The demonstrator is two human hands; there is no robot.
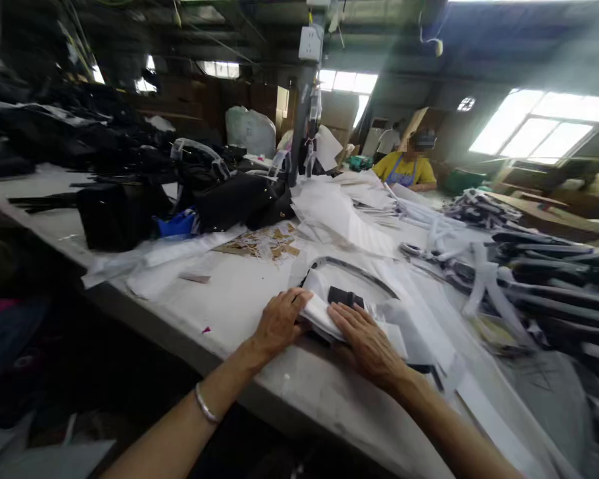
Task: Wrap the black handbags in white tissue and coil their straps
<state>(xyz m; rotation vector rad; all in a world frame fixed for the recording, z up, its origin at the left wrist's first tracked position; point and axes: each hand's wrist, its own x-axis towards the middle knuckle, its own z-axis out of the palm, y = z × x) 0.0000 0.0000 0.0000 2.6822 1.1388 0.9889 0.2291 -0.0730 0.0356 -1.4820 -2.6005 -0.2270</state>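
Observation:
My left hand (279,321) grips the left edge of a folded white wrapping sheet (324,316) that lies over a black item with a strap (347,296) on the white table (239,293). The fingers of that hand curl round the sheet's edge. My right hand (367,339) lies flat on top of the same sheet, fingers stretched out and pressing down. A silver bangle (205,406) sits on my left wrist.
Black bags (229,199) and a heap of dark goods crowd the table's far left. White paper sheets (344,213) lie in the middle. Wrapped black straps (554,279) pile up at right. A person in a yellow top (406,169) sits at the far end by a pillar (304,100).

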